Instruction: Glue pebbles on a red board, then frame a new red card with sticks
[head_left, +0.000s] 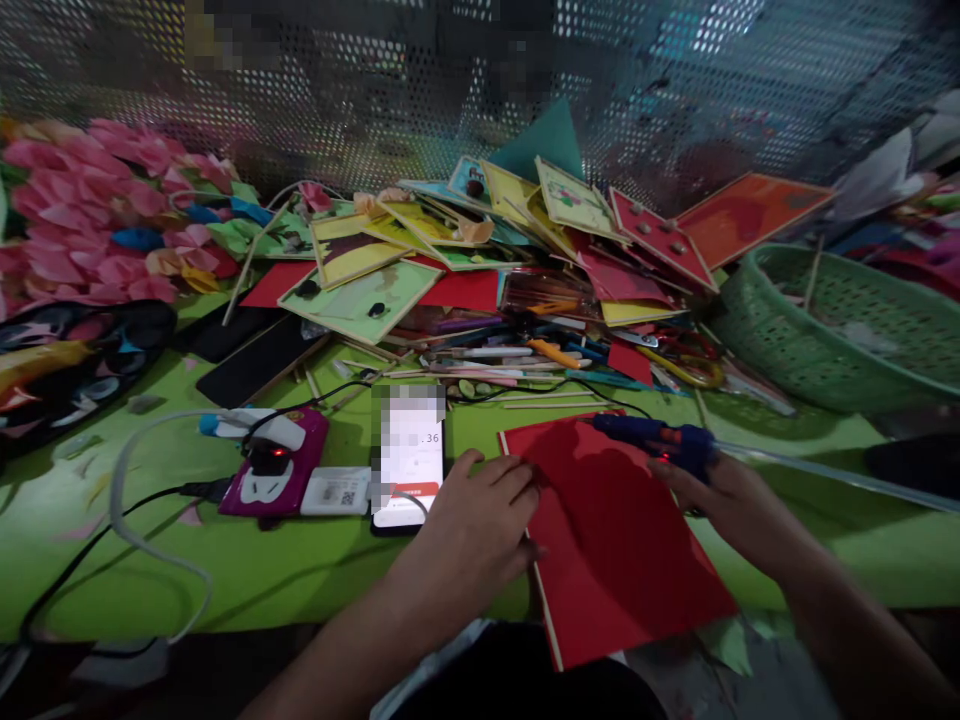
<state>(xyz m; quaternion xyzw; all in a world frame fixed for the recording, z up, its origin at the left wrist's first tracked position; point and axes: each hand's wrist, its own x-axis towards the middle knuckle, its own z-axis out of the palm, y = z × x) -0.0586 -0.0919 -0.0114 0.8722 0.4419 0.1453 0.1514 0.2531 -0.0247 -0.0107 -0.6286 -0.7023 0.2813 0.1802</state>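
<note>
Two hands: both bare, one on each side of the red card (pixel 622 540); left hand (pixel 484 510) on its left edge, right hand (pixel 724 500) out by its right edge.
Red card: right in front of the person on the green table (pixel 247 590), near end poking out past the table edge over the lap.
Card's long way: runs near to far, kinda skewed, so the far end leans left.
Wooden stick (pixel 547 615): thin pale strip along that left edge, same direction as the long side.
Glue gun (pixel 637 432): lies crosswise to the card, nozzle aimed left, over the far edge near the far right corner. Touching or hovering? Can't tell.
Left fingers (pixel 514 482): bent, bunched close together over the card's edge. Pinching or just pressing, can't tell.
Right fingers (pixel 679 482): wrapped around the gun's grip, partly hidden.
Nearer hand: left, easily; it's actually on the card. From the right fingers, most of the card lies left and back toward the person, with the wooden stick clear across on the far side.
Glue rod (pixel 825 473): sticks out of the gun's back, off right.
Nearby stuff: phone (pixel 409 460) just beside the left hand, pink power strip (pixel 307 450) further left, pile of cards (pixel 405 288) beyond, green basket (pixel 862 345) far right.
</note>
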